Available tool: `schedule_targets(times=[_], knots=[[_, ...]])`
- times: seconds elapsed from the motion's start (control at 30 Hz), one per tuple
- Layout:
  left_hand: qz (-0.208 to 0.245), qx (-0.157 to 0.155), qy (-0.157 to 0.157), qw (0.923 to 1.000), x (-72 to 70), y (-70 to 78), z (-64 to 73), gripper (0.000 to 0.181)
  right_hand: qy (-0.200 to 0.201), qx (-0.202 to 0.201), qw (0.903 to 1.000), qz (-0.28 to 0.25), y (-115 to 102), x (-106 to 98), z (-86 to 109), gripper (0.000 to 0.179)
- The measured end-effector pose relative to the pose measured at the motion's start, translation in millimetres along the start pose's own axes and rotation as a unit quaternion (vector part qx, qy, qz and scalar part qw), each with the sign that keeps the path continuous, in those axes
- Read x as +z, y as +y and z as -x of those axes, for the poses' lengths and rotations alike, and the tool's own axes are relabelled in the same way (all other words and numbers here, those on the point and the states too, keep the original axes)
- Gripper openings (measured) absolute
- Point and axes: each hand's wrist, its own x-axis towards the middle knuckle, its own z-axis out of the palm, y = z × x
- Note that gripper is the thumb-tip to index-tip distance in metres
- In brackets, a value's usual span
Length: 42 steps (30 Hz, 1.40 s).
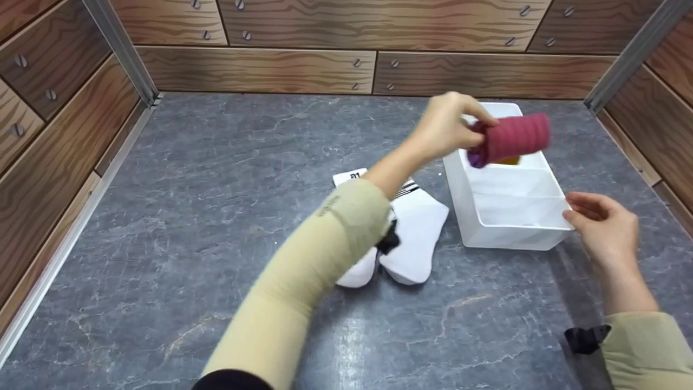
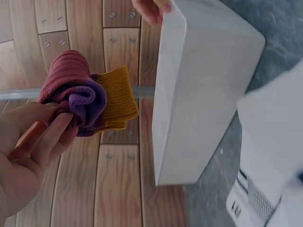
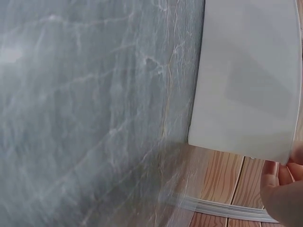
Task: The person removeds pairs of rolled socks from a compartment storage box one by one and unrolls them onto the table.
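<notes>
My left hand (image 1: 452, 127) pinches a rolled sock bundle (image 1: 518, 136) over the far part of a white divided box (image 1: 517, 236). The bundle is maroon and ribbed, with purple folds at the end by my fingertips. In the left wrist view, a mustard ribbed part (image 2: 118, 99) sticks out from beside the roll. My right hand (image 1: 606, 225) grips the box's near right corner between thumb and fingers. A pair of white socks (image 1: 414, 238) with black stripes lies flat left of the box, partly hidden under my left forearm. The roll covers part of the box's far section.
The grey marbled tabletop (image 1: 189, 216) lies under everything. Wood-patterned panels (image 1: 303, 70) wall in the back and both sides, with metal posts (image 1: 127, 49) at the corners. The box's near compartment (image 1: 520, 210) shows only its white floor and walls.
</notes>
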Motion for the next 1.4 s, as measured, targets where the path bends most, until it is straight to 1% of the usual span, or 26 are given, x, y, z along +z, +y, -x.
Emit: schedule_targets(times=[0.07, 0.1, 0.2, 0.3, 0.33, 0.43, 0.53, 0.63, 0.7, 0.83, 0.9, 0.97, 1.03, 1.1, 1.17, 1.27, 1.33, 1.4], knots=[[0.011, -0.011, 0.005, 0.9999, -13.2, -5.0, 11.7, 0.025, 0.001, 0.007, 1.0000, 0.004, 0, -1, 0.7, 0.025], [0.016, -0.012, 0.005, 0.9998, -19.2, -7.7, 17.6, 0.024, 0.003, 0.011, 0.9999, 0.008, 0, -2, 1.2, 0.025], [0.040, -0.027, 0.003, 0.9988, -35.6, -15.5, 35.6, 0.025, 0.018, 0.020, 0.9994, 0.020, 2, -3, 1.5, 0.027], [0.083, -0.041, 0.004, 0.9957, -51.2, -23.7, 55.2, 0.025, 0.041, 0.019, 0.9984, 0.035, 3, -3, 0.8, 0.030], [0.095, -0.051, 0.005, 0.9942, -56.6, -26.3, 62.0, 0.026, 0.048, 0.020, 0.9979, 0.040, 3, -2, 0.5, 0.030], [0.127, -0.069, 0.012, 0.9894, -72.7, -35.4, 83.3, 0.026, 0.060, 0.019, 0.9961, 0.062, 3, -2, -0.3, 0.032], [0.130, -0.079, 0.021, 0.9882, -87.2, -44.8, 103.4, 0.026, 0.065, 0.030, 0.9952, 0.067, 4, 0, -0.5, 0.034], [0.125, -0.087, 0.028, 0.9879, -100.3, -53.9, 123.1, 0.027, 0.066, 0.040, 0.9952, 0.061, 4, 2, -0.1, 0.037], [0.120, -0.095, 0.028, 0.9878, -109.1, -60.9, 136.5, 0.027, 0.064, 0.041, 0.9952, 0.061, 4, 3, 0.4, 0.038], [0.126, -0.130, 0.020, 0.9832, -126.2, -78.0, 165.5, 0.028, 0.062, 0.040, 0.9951, 0.066, 5, 6, 0.9, 0.038], [0.141, -0.153, 0.012, 0.9780, -133.3, -88.4, 180.7, 0.028, 0.062, 0.040, 0.9955, 0.059, 5, 7, 0.6, 0.038], [0.165, -0.184, 0.004, 0.9689, -139.1, -99.4, 196.0, 0.029, 0.063, 0.042, 0.9960, 0.048, 4, 9, 0.1, 0.037], [0.194, -0.220, -0.006, 0.9562, -143.2, -112.2, 210.7, 0.031, 0.063, 0.047, 0.9961, 0.041, 2, 10, -0.3, 0.038], [0.220, -0.258, -0.019, 0.9405, -145.8, -126.1, 224.2, 0.033, 0.064, 0.048, 0.9961, 0.036, 1, 12, -0.9, 0.038], [0.251, -0.293, -0.030, 0.9222, -146.2, -140.2, 235.4, 0.035, 0.063, 0.048, 0.9963, 0.033, 0, 13, -1.1, 0.038], [0.293, -0.329, -0.040, 0.8968, -145.4, -159.7, 246.7, 0.037, 0.060, 0.040, 0.9969, 0.031, 0, 13, -1.5, 0.037], [0.313, -0.345, -0.036, 0.8843, -145.3, -169.7, 249.9, 0.038, 0.057, 0.034, 0.9972, 0.034, 0, 13, -1.5, 0.035], [0.328, -0.356, -0.030, 0.8743, -146.4, -177.6, 250.3, 0.038, 0.057, 0.030, 0.9972, 0.038, 1, 14, -1.4, 0.033]])
